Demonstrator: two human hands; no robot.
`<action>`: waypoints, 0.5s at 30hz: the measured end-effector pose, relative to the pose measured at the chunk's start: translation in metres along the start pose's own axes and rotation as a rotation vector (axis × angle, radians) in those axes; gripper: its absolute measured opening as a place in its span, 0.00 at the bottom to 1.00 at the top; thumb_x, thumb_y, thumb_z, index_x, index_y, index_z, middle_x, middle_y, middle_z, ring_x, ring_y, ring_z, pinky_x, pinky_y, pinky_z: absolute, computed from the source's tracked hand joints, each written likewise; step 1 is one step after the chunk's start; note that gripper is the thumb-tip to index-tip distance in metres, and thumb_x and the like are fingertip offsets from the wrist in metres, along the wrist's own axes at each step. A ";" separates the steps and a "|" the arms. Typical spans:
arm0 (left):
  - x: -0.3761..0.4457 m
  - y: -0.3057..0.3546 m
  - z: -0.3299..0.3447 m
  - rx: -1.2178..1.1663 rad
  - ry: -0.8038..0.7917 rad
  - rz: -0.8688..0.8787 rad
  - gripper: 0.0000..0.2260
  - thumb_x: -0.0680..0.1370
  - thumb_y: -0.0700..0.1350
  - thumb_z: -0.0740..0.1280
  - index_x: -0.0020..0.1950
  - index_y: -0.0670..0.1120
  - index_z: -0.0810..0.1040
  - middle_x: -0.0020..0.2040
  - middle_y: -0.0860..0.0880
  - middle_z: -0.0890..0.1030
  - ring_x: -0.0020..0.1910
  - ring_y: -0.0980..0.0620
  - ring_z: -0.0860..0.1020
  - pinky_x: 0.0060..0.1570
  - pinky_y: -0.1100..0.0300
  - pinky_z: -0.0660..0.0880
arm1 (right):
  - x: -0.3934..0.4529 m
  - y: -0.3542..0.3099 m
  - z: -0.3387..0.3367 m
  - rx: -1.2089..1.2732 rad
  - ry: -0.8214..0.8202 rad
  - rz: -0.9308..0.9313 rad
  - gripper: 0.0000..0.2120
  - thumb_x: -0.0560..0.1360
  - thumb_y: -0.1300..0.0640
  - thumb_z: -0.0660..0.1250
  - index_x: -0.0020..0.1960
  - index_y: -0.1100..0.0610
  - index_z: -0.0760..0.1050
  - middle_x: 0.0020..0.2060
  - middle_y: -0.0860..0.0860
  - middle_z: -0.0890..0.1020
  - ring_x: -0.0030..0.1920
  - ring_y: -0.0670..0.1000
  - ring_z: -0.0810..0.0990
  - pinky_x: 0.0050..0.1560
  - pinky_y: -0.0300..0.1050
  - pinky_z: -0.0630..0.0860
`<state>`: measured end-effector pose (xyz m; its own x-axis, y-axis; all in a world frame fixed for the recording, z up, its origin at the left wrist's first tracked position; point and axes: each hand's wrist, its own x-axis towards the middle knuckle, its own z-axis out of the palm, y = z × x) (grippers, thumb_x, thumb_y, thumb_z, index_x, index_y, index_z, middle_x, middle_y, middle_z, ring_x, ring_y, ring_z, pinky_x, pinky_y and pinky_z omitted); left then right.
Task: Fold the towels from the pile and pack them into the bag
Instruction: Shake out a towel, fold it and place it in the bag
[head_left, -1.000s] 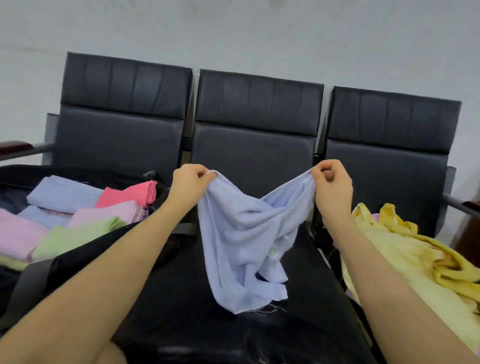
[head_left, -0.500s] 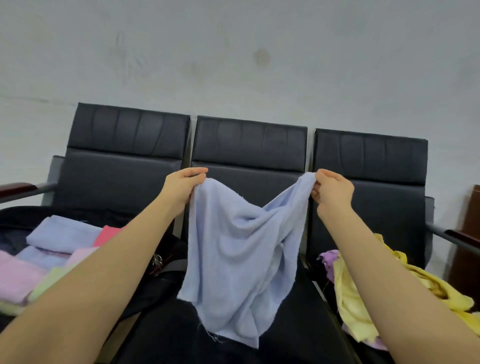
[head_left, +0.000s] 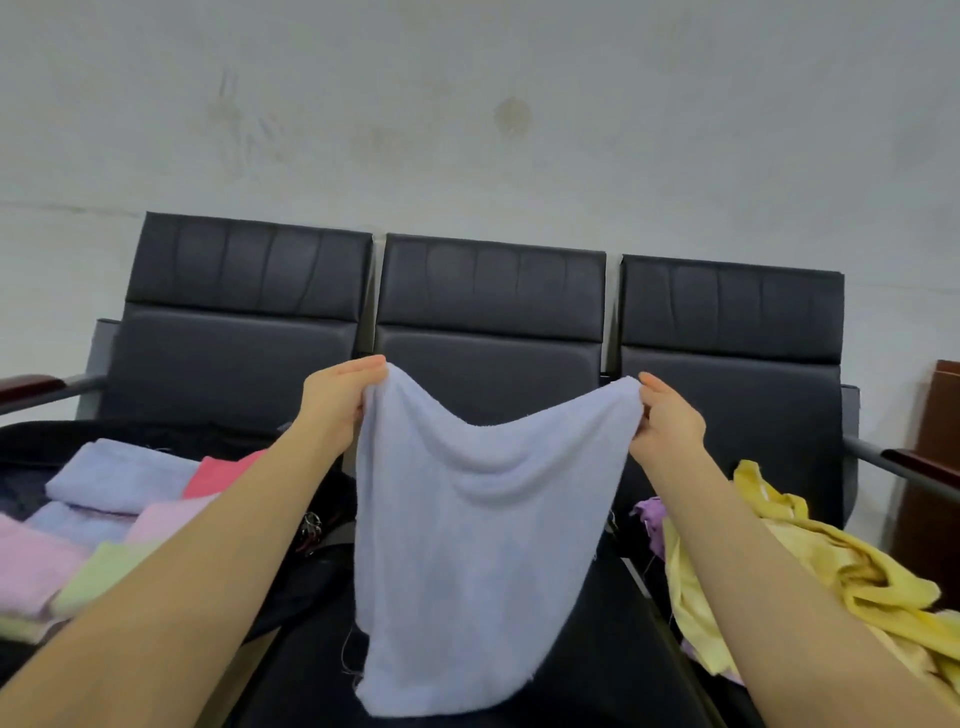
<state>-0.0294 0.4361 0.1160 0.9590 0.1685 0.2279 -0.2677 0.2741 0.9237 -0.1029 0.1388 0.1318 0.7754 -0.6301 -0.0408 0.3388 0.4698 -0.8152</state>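
Left hand pinches one top corner of lavender towel, fingers clamped on cloth; right hand pinches other top corner, fingers likewise clamped. Towel hangs spread between hands, above middle seat of black bench, top edge sagging. Black bag on left seat holds folded towels. Unfolded pile, mostly yellow, lies on right seat

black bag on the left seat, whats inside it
Folded towels lie inside the open black fabric bag: two lavender, a coral red, pink and pale green. The left forearm covers part of them, so any others beneath cannot be seen.
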 end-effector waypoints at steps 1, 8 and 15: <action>-0.001 -0.003 0.001 0.081 0.014 0.020 0.13 0.74 0.36 0.71 0.58 0.43 0.81 0.53 0.46 0.81 0.51 0.49 0.79 0.46 0.60 0.74 | -0.001 0.002 -0.001 -0.039 -0.028 0.011 0.12 0.76 0.70 0.63 0.53 0.58 0.81 0.48 0.56 0.81 0.48 0.56 0.81 0.53 0.50 0.79; 0.006 -0.027 0.001 0.729 0.096 0.176 0.06 0.77 0.40 0.67 0.48 0.40 0.83 0.52 0.45 0.82 0.52 0.49 0.77 0.55 0.55 0.74 | 0.014 0.019 -0.015 -0.452 -0.131 -0.196 0.22 0.73 0.68 0.69 0.66 0.61 0.73 0.62 0.56 0.76 0.63 0.57 0.74 0.65 0.51 0.72; 0.010 -0.049 -0.008 0.601 0.118 0.130 0.07 0.78 0.38 0.65 0.51 0.40 0.82 0.52 0.45 0.81 0.49 0.48 0.77 0.38 0.65 0.74 | 0.017 0.031 -0.029 -0.677 -0.069 -0.430 0.05 0.75 0.63 0.68 0.46 0.55 0.81 0.39 0.48 0.82 0.45 0.50 0.80 0.54 0.49 0.77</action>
<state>-0.0073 0.4324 0.0708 0.8964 0.2774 0.3458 -0.2490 -0.3304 0.9104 -0.0950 0.1248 0.0893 0.6892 -0.6204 0.3743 0.2358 -0.2963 -0.9255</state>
